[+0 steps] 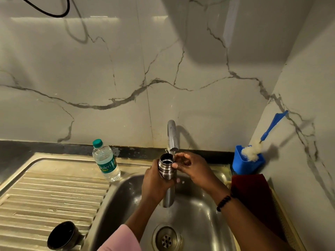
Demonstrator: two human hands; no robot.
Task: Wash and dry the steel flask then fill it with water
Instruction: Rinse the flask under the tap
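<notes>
Cylindrical steel flask [166,171], uncapped, upright over steel sink basin [197,212], mouth just under chrome tap spout [173,140]. Left hand [154,185] fingers wrapped round flask body. Right hand [192,166] fingers curled at flask rim, thumb touching neck. Clear plastic water bottle [106,160] on ribbed drainboard.

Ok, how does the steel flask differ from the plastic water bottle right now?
The steel flask is open-mouthed and uncapped, while the plastic water bottle has its green cap on. The flask is opaque metal; the bottle is clear and labelled. The flask is gripped by the left hand under the tap over the sink, the right hand at its rim; the bottle stands untouched on the drainboard. Both are roughly upright.
</notes>
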